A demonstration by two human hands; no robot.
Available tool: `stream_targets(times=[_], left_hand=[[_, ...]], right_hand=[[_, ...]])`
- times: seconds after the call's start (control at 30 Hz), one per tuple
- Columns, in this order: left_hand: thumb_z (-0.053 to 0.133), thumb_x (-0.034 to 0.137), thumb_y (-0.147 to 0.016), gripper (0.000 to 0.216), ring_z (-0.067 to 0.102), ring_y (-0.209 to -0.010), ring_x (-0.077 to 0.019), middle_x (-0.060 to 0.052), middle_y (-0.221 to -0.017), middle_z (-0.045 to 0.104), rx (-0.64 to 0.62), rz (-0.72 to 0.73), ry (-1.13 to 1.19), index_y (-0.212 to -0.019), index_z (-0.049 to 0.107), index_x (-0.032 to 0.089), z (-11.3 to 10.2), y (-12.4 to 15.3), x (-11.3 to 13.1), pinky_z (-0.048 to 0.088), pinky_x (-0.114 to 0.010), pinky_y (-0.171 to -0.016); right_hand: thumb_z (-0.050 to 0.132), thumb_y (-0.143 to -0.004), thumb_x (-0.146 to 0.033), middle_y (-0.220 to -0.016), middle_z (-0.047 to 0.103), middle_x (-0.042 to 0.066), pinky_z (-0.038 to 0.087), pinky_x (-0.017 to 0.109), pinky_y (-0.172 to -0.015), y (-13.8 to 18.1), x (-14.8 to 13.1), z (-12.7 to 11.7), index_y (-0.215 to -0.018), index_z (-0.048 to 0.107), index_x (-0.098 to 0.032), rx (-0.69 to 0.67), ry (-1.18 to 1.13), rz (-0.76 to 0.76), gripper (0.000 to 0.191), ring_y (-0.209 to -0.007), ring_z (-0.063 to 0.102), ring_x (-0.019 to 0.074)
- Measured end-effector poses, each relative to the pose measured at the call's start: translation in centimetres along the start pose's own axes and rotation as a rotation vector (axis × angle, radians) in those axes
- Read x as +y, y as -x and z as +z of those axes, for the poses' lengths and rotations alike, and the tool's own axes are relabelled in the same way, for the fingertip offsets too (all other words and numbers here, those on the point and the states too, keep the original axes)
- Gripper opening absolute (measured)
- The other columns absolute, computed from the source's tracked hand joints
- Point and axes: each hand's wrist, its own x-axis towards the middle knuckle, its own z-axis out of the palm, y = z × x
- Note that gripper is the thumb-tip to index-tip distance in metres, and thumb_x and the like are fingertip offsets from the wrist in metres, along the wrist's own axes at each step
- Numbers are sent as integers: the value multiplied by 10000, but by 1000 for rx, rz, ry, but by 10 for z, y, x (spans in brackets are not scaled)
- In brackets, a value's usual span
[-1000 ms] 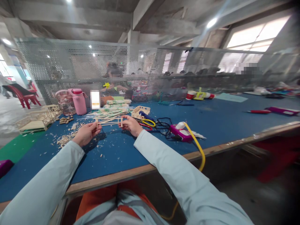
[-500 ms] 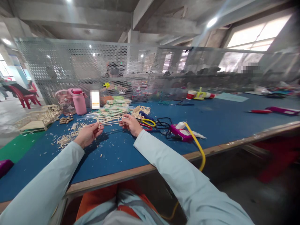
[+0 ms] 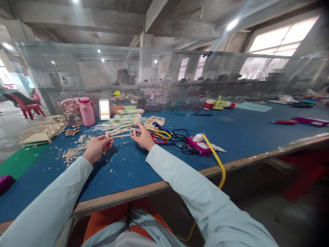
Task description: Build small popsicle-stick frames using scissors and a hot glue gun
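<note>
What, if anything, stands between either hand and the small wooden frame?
Nothing visible does: the left hand holds one end of the small wooden frame and the right hand the other. The pile of sticks lies beyond it, not between it and the hands.

The stick frame (image 3: 121, 136) is pale tan, the tabletop (image 3: 133, 171) blue, the bottle (image 3: 87, 115) pink.

Concrete ceiling beams (image 3: 157, 15) and a bright window (image 3: 282, 36) above a perforated partition (image 3: 95, 68), red chairs (image 3: 22, 107) far left.
</note>
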Motion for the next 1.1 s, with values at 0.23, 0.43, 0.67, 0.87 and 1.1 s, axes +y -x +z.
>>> stream_targets(times=[0.23, 0.43, 0.67, 0.87, 1.1], left_hand=[[548, 15, -759, 90, 576, -507, -63, -15, -579, 602, 5, -4, 22, -770, 583, 97, 1, -1, -1, 492, -135, -508], [547, 9, -755, 98, 575, -509, -60, -14, -576, 603, -5, -3, 37, -747, 582, 100, 2, 0, -1, 490, -132, -522], [554, 19, -751, 89, 574, -520, -61, -11, -578, 600, -27, -4, 40, -746, 585, 102, 2, -2, -3, 497, -135, -535], [556, 70, -766, 57, 595, -563, -73, -28, -626, 612, -44, 9, 64, -746, 600, 99, 0, -2, -4, 514, -146, -555], [544, 131, -793, 90, 588, -534, -73, -38, -624, 616, -27, 0, 76, -763, 620, 95, 1, -2, -4, 510, -145, -520]], right_hand=[[573, -688, -206, -1052, 516, 125, 382, 382, -861, 11, -13, -2, -1042, 586, -148, 153, 768, -591, 359, -990, 462, 238], [472, -827, -233, -1114, 562, 118, 373, 357, -784, 13, -22, 12, -1071, 609, -163, -83, 1083, -799, 288, -957, 464, 235], [429, -867, -220, -1090, 613, 91, 386, 338, -769, 9, -18, 14, -1061, 609, -149, -122, 1110, -799, 273, -908, 476, 212], [428, -869, -199, -1049, 617, 97, 383, 321, -782, 9, -17, 14, -1090, 592, -150, -116, 1082, -795, 280, -911, 478, 200], [443, -857, -241, -858, 583, 92, 361, 312, -729, 12, -24, 18, -992, 616, -148, -102, 1119, -744, 238, -844, 477, 204]])
